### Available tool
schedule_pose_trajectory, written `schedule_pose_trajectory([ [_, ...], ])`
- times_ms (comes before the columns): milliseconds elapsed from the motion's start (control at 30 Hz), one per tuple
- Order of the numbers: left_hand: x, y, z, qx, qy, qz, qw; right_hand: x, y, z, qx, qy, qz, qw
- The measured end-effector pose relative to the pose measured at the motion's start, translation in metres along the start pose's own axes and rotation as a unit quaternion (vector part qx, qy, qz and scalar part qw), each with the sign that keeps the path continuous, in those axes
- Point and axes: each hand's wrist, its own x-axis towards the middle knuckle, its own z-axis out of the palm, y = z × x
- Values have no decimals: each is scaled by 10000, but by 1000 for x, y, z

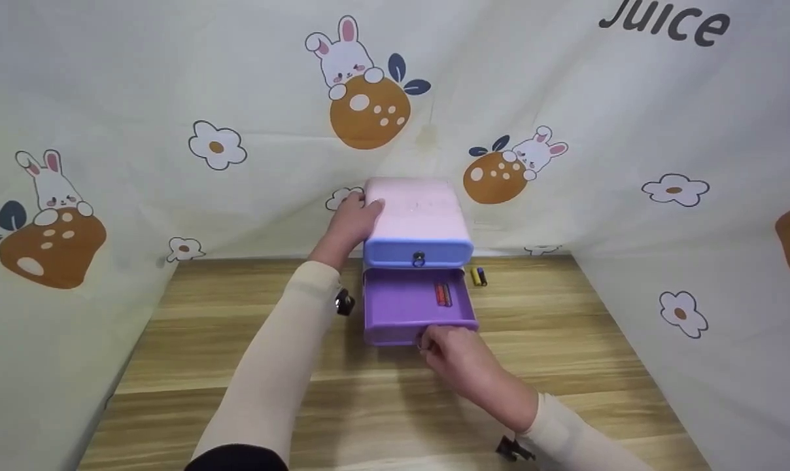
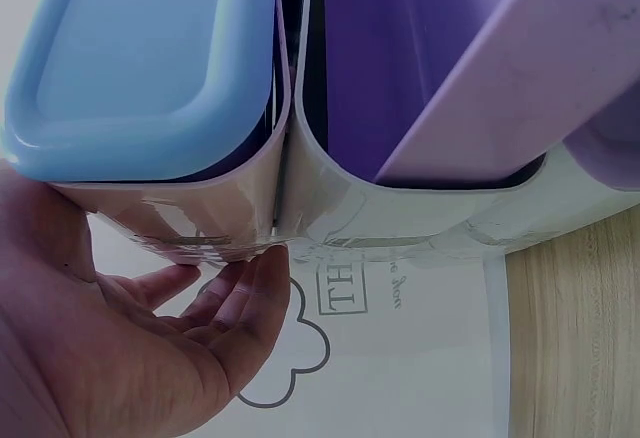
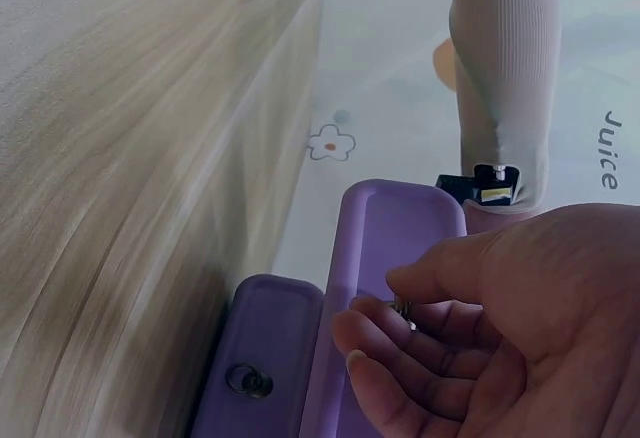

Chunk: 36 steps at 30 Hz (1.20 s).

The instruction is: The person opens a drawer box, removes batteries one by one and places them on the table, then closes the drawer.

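Left hand [image 1: 354, 219] clasps the drawer unit [image 1: 414, 206] at its upper left edge, thumb on top, fingers bent against the side. Purple drawer [image 1: 392, 335], centre, stands open below the blue drawer [image 1: 393, 253]; probably light, stiff, slick plastic, best held by its small ring pull [image 3: 403, 311], pinched between thumb and forefinger of the right hand [image 1: 462, 360]. Small cylinders [image 1: 477, 277] lie just beside, right.

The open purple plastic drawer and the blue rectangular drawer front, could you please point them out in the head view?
Open purple plastic drawer [image 1: 401, 297], head view: bare inside floor.
Blue rectangular drawer front [image 1: 393, 253], head view: flat outer face.
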Motion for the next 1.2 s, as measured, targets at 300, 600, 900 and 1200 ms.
schedule_pose_trajectory([
  [300, -1, 1, 0, -20, 32, 59, 10000, -6, -1, -1, 116, -7, -8, 9999],
  [600, -1, 1, 0, -5, 9, 29, 10000, -11, 0, 0, 237, -31, -56, 9997],
  [900, 0, 1, 0, -77, -16, -39, 10000, -12, -2, 0, 294, -161, 12, 9994],
  [1200, 3, -1, 1, 177, 25, 25, 9998, -18, 0, 6, 17, -45, -58, 10000],
])
